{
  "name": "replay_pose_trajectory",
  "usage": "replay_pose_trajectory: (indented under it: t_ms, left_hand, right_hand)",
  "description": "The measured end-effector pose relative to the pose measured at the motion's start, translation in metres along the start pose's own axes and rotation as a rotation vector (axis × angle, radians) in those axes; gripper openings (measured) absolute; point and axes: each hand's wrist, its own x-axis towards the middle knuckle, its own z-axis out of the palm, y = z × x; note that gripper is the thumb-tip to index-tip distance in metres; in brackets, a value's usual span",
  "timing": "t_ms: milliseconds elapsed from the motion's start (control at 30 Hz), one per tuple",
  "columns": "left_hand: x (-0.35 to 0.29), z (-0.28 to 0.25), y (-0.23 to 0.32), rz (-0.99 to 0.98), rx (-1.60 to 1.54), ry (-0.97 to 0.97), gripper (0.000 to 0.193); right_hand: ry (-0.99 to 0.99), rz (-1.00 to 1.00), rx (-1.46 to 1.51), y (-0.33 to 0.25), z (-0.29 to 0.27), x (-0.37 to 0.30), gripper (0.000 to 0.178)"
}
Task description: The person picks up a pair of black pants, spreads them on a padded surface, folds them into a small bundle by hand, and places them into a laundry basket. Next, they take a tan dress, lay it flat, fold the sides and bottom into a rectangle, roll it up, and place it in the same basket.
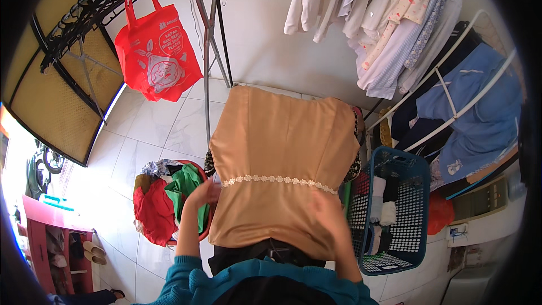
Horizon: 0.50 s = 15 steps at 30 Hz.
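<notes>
A tan satin garment (282,141) lies spread out in front of me, its neckline side away from me. A band of pale flower trim (280,179) runs across its waist. My left hand (208,192) is at the garment's left edge, by the end of the trim; its fingers are smeared. Over the lower right part of the garment is my right hand (327,210), blurred by motion, so I cannot tell whether it touches the cloth. Dark patterned fabric shows from under both sides of the garment.
A round basket of crumpled red and green clothes (155,209) stands left. At right is a blue plastic basket (415,214) holding rolled clothes. A red tote bag (158,51) hangs by black hangers (84,20). Shirts (389,17) hang at back right, near a rack with blue garments (480,101).
</notes>
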Motion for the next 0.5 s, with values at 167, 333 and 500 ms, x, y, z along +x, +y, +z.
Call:
replay_pose_trajectory:
  t_ms: [167,333,500]
  left_hand:
    - [0.111,-0.013,0.053,0.156,-0.356,0.133,0.045]
    - [0.166,-0.031,0.109,0.034,-0.559,0.199,0.042]
    - [0.175,0.058,0.179,0.444,0.141,0.416,0.023]
  right_hand:
    - [-0.522,-0.633,0.359,-0.082,0.111,0.032,0.045]
    - [-0.820,-0.684,0.328,-0.074,0.172,0.022,0.047]
    - [-0.883,-0.536,0.467,-0.062,0.153,0.026,0.035]
